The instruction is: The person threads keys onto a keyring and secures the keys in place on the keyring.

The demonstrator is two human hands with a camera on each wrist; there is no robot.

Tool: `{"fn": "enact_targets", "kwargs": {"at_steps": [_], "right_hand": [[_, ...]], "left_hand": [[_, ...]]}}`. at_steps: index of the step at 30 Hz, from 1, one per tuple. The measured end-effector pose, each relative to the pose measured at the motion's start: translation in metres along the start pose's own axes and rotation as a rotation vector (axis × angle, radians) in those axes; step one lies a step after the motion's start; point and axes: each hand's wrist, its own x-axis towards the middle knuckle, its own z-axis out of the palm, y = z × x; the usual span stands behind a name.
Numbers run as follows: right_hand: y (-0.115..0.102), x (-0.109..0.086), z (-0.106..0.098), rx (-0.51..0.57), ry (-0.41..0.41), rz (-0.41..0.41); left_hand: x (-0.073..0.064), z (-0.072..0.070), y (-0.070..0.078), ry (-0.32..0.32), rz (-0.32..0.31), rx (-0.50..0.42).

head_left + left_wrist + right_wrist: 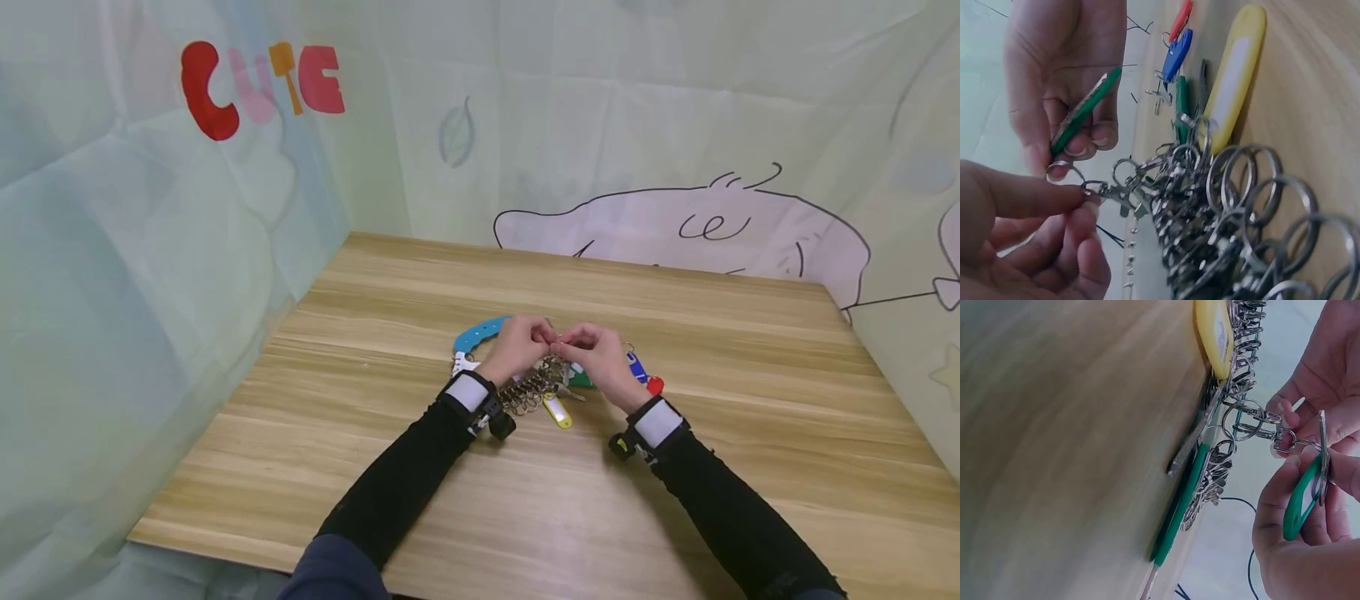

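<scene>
Two black sleeves reach over a wooden table. A yellow tag lies nearest, by a heap of metal rings. Just over the heap, the left hand pinches the end of a small metal clip. The right hand holds a green tag close to that clip. A blue tag and a red tag lie beside the right hand. Farther off is a blue strip, then a cloth wall.
</scene>
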Motion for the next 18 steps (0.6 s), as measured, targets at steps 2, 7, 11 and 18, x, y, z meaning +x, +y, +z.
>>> {"fn": "enact_targets", "kwargs": {"at_steps": [2, 7, 11, 18], "right_hand": [[0.0001, 0.0008, -0.0002, -0.004, 0.005, -0.002], [-0.0009, 0.0014, -0.0013, 0.014, 0.021, 0.010], [-0.0009, 0.0009, -0.0018, 0.011, 0.027, 0.007], [0.0022, 0.0009, -0.0002, 0.004, 0.017, -0.045]], "left_hand": [[0.0004, -0.0005, 0.0008, -0.016, 0.001, 0.024], [0.0010, -0.0002, 0.0007, -0.026, 0.044, 0.036], [0.0004, 0.0005, -0.0013, -0.016, 0.067, 0.002], [0.0000, 0.0012, -0.0017, -0.004, 0.001, -0.042]]}}
